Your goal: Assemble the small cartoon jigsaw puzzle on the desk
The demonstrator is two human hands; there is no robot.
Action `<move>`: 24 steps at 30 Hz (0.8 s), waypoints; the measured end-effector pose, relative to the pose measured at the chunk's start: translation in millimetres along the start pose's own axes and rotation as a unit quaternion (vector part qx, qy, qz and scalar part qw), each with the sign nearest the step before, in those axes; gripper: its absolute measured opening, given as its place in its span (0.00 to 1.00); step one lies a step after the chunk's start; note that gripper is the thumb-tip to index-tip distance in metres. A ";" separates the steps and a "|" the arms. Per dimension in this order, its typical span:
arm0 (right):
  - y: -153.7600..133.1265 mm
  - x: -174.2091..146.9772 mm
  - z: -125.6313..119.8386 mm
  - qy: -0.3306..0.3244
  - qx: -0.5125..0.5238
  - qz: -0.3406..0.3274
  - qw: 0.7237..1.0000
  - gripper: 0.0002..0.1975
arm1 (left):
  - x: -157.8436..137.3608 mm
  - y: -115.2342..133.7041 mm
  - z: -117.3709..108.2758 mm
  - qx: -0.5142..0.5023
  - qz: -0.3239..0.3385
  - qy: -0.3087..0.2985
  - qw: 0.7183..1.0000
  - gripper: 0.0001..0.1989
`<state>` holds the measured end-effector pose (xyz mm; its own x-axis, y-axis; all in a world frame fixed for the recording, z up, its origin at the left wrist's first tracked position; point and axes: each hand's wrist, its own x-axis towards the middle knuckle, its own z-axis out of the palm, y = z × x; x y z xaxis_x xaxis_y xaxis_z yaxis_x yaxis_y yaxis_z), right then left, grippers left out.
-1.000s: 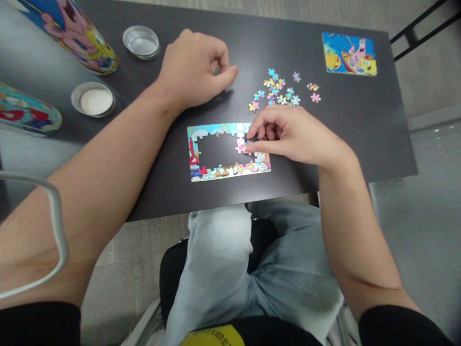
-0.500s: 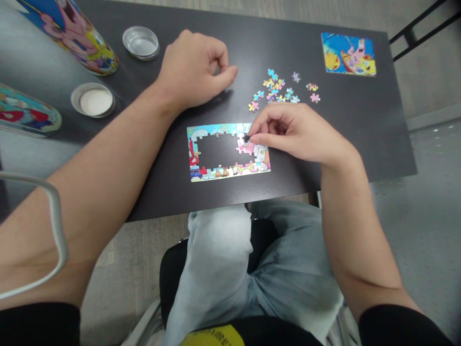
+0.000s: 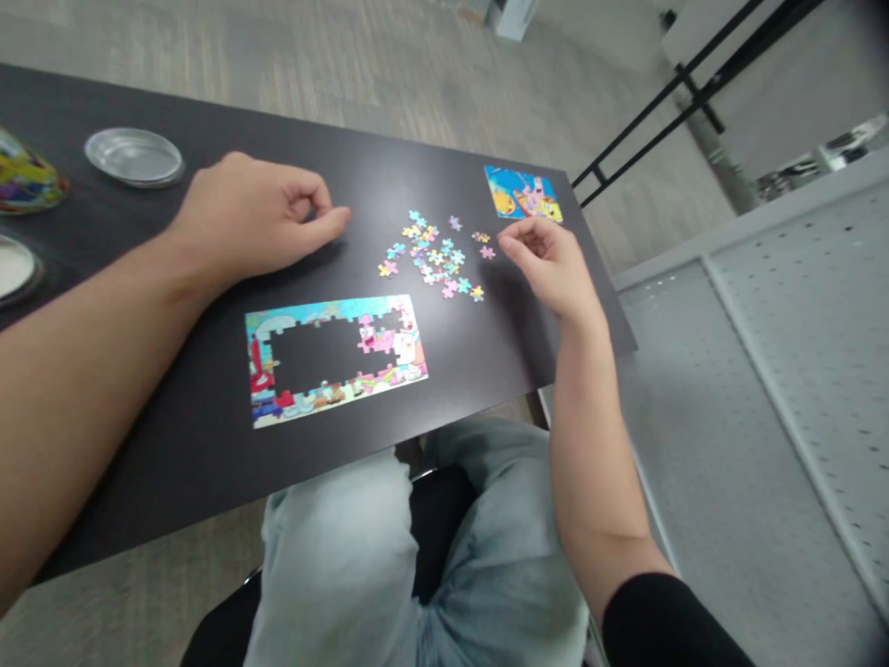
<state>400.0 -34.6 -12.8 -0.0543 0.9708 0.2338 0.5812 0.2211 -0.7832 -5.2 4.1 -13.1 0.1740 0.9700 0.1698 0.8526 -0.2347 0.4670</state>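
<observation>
A jigsaw puzzle (image 3: 333,310) lies on the dark table with its border joined; a pink group of pieces reaches inward from its right side, around a bare middle. Behind it spreads a pile of loose puzzle pieces (image 3: 434,255). My left hand (image 3: 260,218) rests on the table left of the pile, fingers curled, nothing visible in it. To the pile's right, my right hand (image 3: 545,264) hovers with thumb and forefinger pinched near a pink piece (image 3: 487,252); anything between the tips is too small to make out. A cartoon picture card (image 3: 524,192) lies just behind it.
A round metal lid (image 3: 134,156) sits at the back left. Beside it are a colourful tin (image 3: 28,176) and another round lid (image 3: 15,269), both cut off by the view's edge. A black metal rail (image 3: 645,106) and a grey perforated panel (image 3: 750,389) stand beyond the table's right end.
My right hand has left the puzzle's upper right corner and moved right, past the loose pieces. The view has swung right. My left hand keeps its curled pose.
</observation>
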 end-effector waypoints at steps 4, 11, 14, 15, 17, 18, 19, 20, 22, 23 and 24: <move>10.7 -2.2 -0.2 -0.006 -0.051 0.050 0.997 0.23 | 2.0 -2.0 1.0 -0.004 -0.005 0.005 1.000 0.16; 6.4 0.1 1.2 -0.040 -0.088 0.041 0.995 0.15 | 2.2 2.3 -2.4 -0.006 -0.001 0.001 1.000 0.17; 5.4 -1.9 2.9 -0.033 -0.070 0.061 0.995 0.14 | 2.5 3.3 -2.6 -0.006 -0.002 -0.004 1.000 0.16; 5.2 -3.0 4.0 -0.032 -0.057 0.069 0.995 0.15 | 2.6 3.4 -2.5 -0.007 0.000 -0.005 1.000 0.16; 3.8 -4.9 7.1 -0.038 -0.014 0.076 0.996 0.18 | 2.6 3.3 -2.1 -0.007 0.004 -0.007 1.000 0.16; 2.3 -5.6 8.9 -0.047 0.015 0.073 0.996 0.20 | 2.5 3.3 -2.1 -0.005 0.006 -0.008 1.000 0.16; -0.1 -6.1 10.7 -0.057 0.046 0.068 0.995 0.21 | 2.3 3.4 -2.1 -0.001 0.005 -0.008 1.000 0.16; -3.3 -6.5 12.5 -0.068 0.075 0.062 0.993 0.23 | 2.1 3.6 -2.1 0.003 0.004 -0.010 1.000 0.16; -12.3 -7.3 15.5 -0.090 0.117 0.049 0.988 0.25 | 1.5 3.9 -2.3 0.003 0.002 -0.011 1.000 0.16; -17.9 -7.8 16.7 -0.100 0.130 0.043 0.985 0.25 | 1.2 4.0 -2.3 -0.002 0.003 -0.011 1.000 0.16; -23.9 -8.5 17.9 -0.111 0.141 0.037 0.983 0.25 | 0.9 3.9 -2.2 -0.008 0.004 -0.010 1.000 0.16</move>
<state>372.1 -46.5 -6.4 -0.2150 0.9746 0.0625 0.3443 0.1355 -0.9290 -2.8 3.9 -9.2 0.1916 0.9689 0.1564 0.8427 -0.2441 0.4799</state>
